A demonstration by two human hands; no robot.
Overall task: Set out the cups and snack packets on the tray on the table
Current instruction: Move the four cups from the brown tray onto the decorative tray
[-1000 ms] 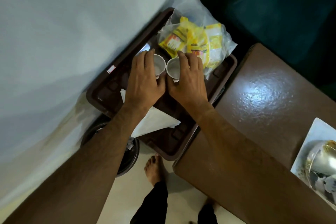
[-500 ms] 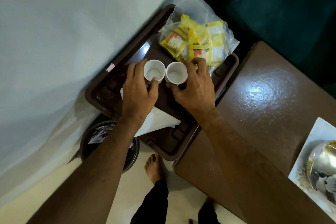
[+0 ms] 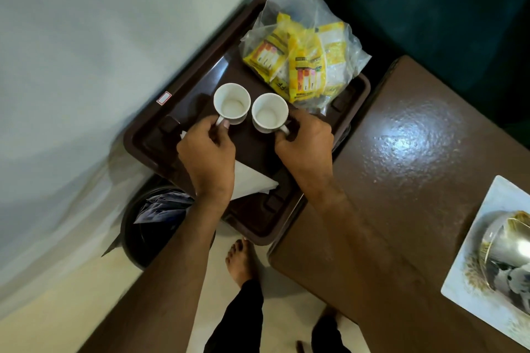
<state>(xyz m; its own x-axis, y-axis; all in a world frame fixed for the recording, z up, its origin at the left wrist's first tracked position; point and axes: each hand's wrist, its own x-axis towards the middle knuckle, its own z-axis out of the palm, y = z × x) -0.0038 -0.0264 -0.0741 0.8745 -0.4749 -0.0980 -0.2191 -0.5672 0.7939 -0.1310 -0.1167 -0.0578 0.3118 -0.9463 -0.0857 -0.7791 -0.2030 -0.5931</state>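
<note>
Our left hand (image 3: 208, 149) pinches the left cup (image 3: 231, 103) by its handle, our right hand (image 3: 305, 145) the right cup (image 3: 269, 112), both upright on the tray (image 3: 149, 137) beside the snack packets (image 3: 301, 66); lift level, apart.

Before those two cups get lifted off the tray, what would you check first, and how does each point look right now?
1. Left hand pinching the left cup by its handle: ok.
2. Right hand on the right cup by its handle: ok.
3. Both cups upright and empty: ok.
4. Cups clear of the bag of snack packets: cannot tell; the right cup sits very close.
5. Bare space on the table beside the tray: ok.
6. Napkin free of the hands: cannot tell; the left hand hides part.
</note>
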